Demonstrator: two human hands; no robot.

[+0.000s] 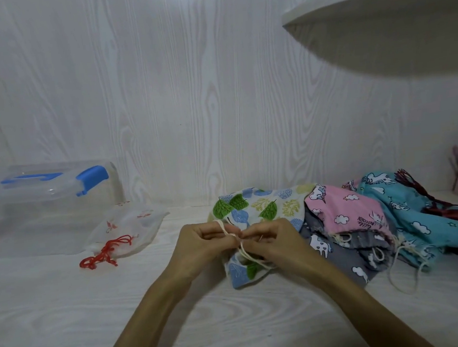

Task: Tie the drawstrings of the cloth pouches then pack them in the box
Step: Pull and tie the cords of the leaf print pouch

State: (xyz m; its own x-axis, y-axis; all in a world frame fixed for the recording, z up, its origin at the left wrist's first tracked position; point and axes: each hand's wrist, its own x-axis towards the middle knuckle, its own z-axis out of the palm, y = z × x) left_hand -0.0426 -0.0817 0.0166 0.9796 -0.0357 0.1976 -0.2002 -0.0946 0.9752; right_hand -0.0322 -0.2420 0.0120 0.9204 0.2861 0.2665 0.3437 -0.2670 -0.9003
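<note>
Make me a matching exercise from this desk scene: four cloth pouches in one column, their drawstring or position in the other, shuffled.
Things:
1. sheer white cloth pouch
2. leaf-print cloth pouch
3. pink unicorn cloth pouch
4. turquoise unicorn cloth pouch

States:
A. cream cord held in both hands' grip
B. red cord, beside the clear box
C. right of the pink one
D. lies over a grey pouch

Pairs: 1-B, 2-A, 3-D, 4-C

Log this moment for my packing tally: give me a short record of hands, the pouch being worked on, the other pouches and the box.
left hand: grip pinches the cream drawstring
right hand: grip pinches the same drawstring
pouch in work: leaf-print pouch, on the table under both hands
tied pouch: white pouch with red cord, beside the box
waiting pile: pink pouch, grey pouch, blue pouch, right of the hands
box: clear, blue latches, lid on, far left
</note>
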